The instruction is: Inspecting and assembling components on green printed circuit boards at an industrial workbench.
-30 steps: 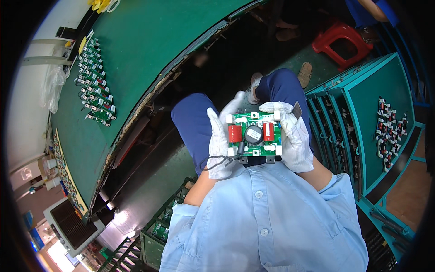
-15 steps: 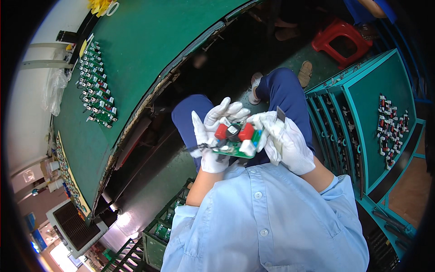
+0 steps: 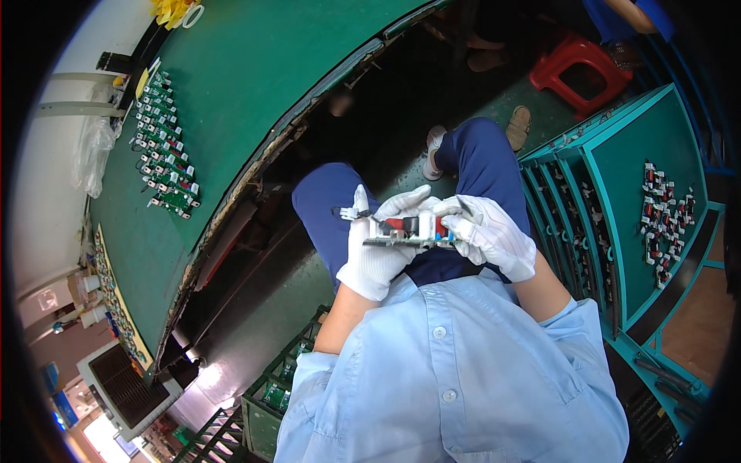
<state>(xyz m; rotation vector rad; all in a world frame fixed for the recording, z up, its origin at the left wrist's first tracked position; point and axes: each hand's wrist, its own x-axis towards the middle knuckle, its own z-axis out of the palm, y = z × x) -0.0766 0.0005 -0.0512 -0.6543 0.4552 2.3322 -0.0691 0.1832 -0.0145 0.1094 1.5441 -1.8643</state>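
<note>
A green circuit board (image 3: 409,241) with red, black and white parts is held over my lap, seen nearly edge-on. My left hand (image 3: 376,251), in a white knitted glove, supports it from below and behind, its fingers closed round the left side. Short black wires with a white connector (image 3: 356,211) stick up by the left thumb. My right hand (image 3: 494,238), gloved too, is closed at the board's right end, fingertips against the parts. A thin dark flat tool (image 3: 465,207) shows edge-on between its fingers; its kind is unclear.
Left of me a green-topped bench (image 3: 231,85) carries rows of circuit boards (image 3: 164,150). At right stands a teal rack (image 3: 617,193), with more assembled boards (image 3: 665,220) on its panel. A red stool (image 3: 579,73) is at the far right; a crate of boards (image 3: 278,390) stands low beside me.
The board has tilted from showing its parts face to nearly edge-on. My left fingers have closed in behind it, and the flat tool in my right hand has turned edge-on.
</note>
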